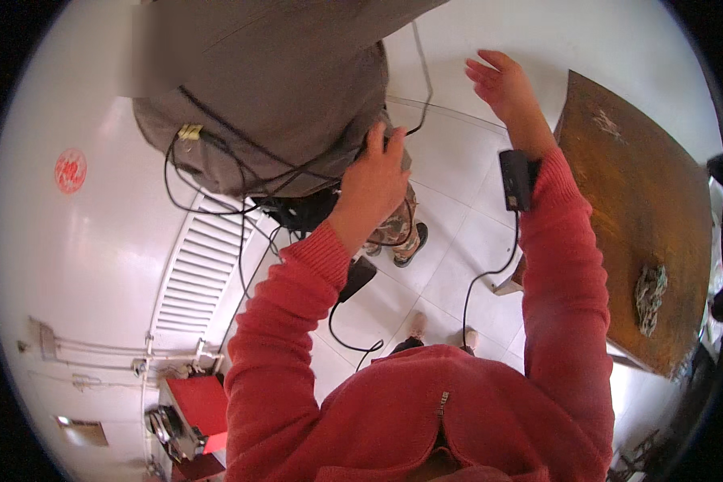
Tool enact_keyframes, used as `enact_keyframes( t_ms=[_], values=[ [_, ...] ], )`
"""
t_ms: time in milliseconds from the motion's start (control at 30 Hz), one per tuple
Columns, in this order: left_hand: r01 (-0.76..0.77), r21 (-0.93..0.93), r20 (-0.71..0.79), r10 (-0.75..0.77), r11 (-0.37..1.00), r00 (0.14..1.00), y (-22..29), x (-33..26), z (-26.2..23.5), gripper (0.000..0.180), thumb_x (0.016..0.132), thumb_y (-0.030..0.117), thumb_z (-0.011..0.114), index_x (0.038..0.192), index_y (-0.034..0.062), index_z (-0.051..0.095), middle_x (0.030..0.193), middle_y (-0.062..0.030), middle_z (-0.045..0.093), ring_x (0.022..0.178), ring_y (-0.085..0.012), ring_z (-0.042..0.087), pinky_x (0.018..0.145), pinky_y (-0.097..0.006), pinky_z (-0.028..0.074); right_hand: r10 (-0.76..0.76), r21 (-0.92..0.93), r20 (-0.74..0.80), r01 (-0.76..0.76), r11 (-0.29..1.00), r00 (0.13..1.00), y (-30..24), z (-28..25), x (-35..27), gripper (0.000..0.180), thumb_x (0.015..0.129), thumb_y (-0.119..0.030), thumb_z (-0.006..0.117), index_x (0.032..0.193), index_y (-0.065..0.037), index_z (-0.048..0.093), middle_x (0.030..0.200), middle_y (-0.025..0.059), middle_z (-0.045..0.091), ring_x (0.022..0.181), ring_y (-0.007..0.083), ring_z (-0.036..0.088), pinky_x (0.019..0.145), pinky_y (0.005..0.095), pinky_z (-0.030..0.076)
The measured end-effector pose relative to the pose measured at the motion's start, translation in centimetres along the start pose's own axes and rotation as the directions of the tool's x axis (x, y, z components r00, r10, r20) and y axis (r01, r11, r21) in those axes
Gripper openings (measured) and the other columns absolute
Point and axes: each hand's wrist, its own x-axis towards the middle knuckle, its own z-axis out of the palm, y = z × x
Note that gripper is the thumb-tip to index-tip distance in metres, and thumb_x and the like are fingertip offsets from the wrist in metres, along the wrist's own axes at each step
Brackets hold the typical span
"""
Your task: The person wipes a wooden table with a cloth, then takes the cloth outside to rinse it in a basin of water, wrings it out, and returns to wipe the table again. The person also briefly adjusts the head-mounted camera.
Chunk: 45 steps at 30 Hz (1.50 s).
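Observation:
My left hand (373, 186) is open at the side of a person's grey-brown jacket (285, 88), its fingers apart near the black cables (297, 169) that cross the jacket. Whether the fingertips touch the cloth or a cable I cannot tell. My right hand (502, 84) is raised off to the right with its fingers stretched out and nothing in it. A black box (515, 181) with a cable sits at my right wrist. Another black box (357, 278) hangs by my left wrist. A yellow tag (189, 132) is on the cables at the jacket's left.
A brown wooden table (635, 185) stands at the right with a crumpled grey rag (651, 299) on it. A white slatted radiator (203, 269) lines the left wall, with a red box (197, 410) below. The floor (450, 241) is pale tile.

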Motion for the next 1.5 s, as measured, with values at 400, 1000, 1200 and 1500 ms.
enact_keyframes(
  t_ms=[400, 1000, 1200, 1500],
  values=[
    [0.026, -0.132, 0.001, -0.026, 0.991, 1.0, 2.9, -0.2, -1.4, 0.071, 0.084, 0.022, 0.071, 0.144, 0.0121, 0.034, 0.149, -0.0237, 0.028, 0.112, -0.0448, 0.058, 0.09, -0.047, 0.052, 0.125, -0.013, -0.09, -0.126, 0.992, 0.988, -0.6, -4.7, -5.1, 0.032, 0.095, -0.023, 0.057, 0.121, -0.005, 0.06, 0.101, 0.0095, 0.068, 0.078, 0.0151, 0.062, 0.061, 0.0262, 0.048],
    [0.138, -0.501, 0.544, 0.186, 0.855, 0.819, 7.5, -2.9, 15.7, 0.025, 0.086, 0.028, 0.069, 0.097, 0.0056, 0.071, 0.094, -0.0135, 0.07, 0.081, -0.0274, 0.067, 0.072, -0.038, 0.052, 0.142, -0.173, -0.562, -0.283, 0.943, 0.815, 0.1, -25.5, -30.1, 0.029, 0.09, -0.017, 0.061, 0.116, -0.004, 0.063, 0.091, 0.005, 0.067, 0.072, 0.0113, 0.062, 0.055, 0.0229, 0.046],
    [-0.004, -0.659, 0.502, 0.443, 0.752, 0.743, 12.6, -2.6, 21.9, 0.039, 0.081, 0.026, 0.076, 0.114, 0.0077, 0.065, 0.1, -0.0123, 0.066, 0.073, -0.023, 0.064, 0.071, -0.036, 0.053, -0.211, -0.348, -0.885, -0.288, 0.892, 0.416, -2.7, -33.8, -40.4, 0.031, 0.087, -0.008, 0.063, 0.116, 0.002, 0.062, 0.087, 0.007, 0.065, 0.069, 0.0137, 0.062, 0.056, 0.0263, 0.048],
    [-0.239, -0.731, 0.359, 0.658, 0.639, 0.662, 23.5, 1.8, 26.0, 0.067, 0.078, 0.022, 0.079, 0.137, 0.0126, 0.049, 0.136, -0.0211, 0.042, 0.119, -0.0349, 0.05, 0.1, -0.043, 0.043, -0.674, -0.688, -0.593, -0.712, 0.141, 0.44, -5.8, -44.4, -42.0, 0.055, 0.079, -0.022, 0.071, 0.131, -0.01, 0.059, 0.116, 0.0157, 0.065, 0.099, 0.0305, 0.063, 0.087, 0.0405, 0.05]
  ],
)
